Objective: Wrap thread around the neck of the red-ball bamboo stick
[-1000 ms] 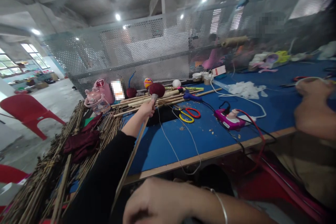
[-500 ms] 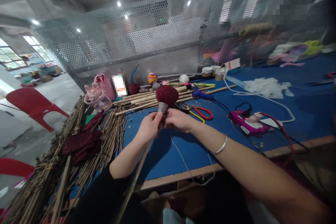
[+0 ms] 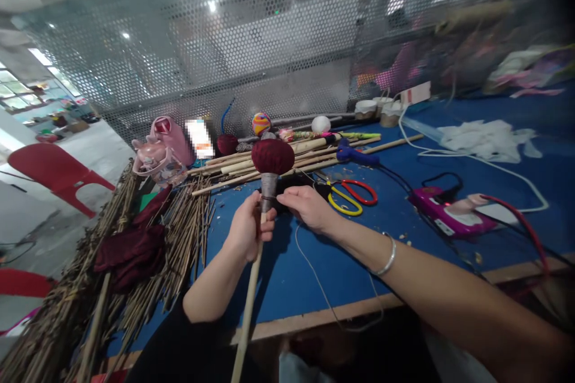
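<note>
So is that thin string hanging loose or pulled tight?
Loose: the string droops in a loop past the edge of the table, below the right hand. Near the wrapping, I can't tell.

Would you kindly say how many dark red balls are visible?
2: one dark red ball tops the stick in the left hand; another sits behind the pale sticks. Others may be hidden.

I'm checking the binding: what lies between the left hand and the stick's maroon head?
The grey wrapping around the stick lies between the left hand and the rounded maroon head; the head-camera view shows this.
</note>
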